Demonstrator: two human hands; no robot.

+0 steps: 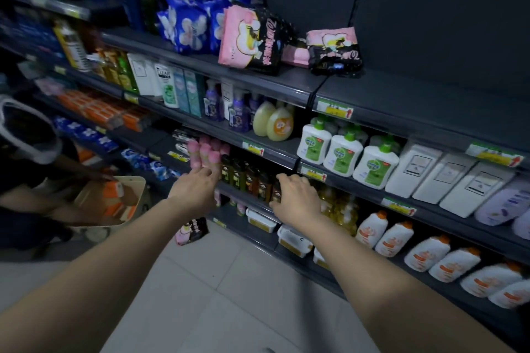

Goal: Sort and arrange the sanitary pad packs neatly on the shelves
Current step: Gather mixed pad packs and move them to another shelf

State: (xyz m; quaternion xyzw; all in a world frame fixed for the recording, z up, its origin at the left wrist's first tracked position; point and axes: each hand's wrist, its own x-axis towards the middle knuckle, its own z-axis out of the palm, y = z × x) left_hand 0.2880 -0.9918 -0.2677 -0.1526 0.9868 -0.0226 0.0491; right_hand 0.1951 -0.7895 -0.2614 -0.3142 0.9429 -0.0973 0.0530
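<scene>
Blue sanitary pad packs (pixel 187 28) stand piled at the left of the top shelf (pixel 372 92). Beside them a pink-and-black pack (pixel 249 40) stands upright, a flat pink pack (pixel 294 55) lies behind it, and another pink-and-black pack (pixel 334 50) lies further right. One more pink-and-black pack (pixel 191 231) lies on the floor below the shelves. My left hand (pixel 195 190) and my right hand (pixel 298 199) both reach out low in front of the lower shelves, fingers relaxed, holding nothing.
The shelves below carry soap bottles (pixel 347 153), white boxes (pixel 430 175), dark bottles (pixel 246 178) and pink bottles (pixel 208 153). At the left another person crouches over a beige basket (pixel 123 200) of orange packs. Pale floor tiles (pixel 218 295) stretch under my arms.
</scene>
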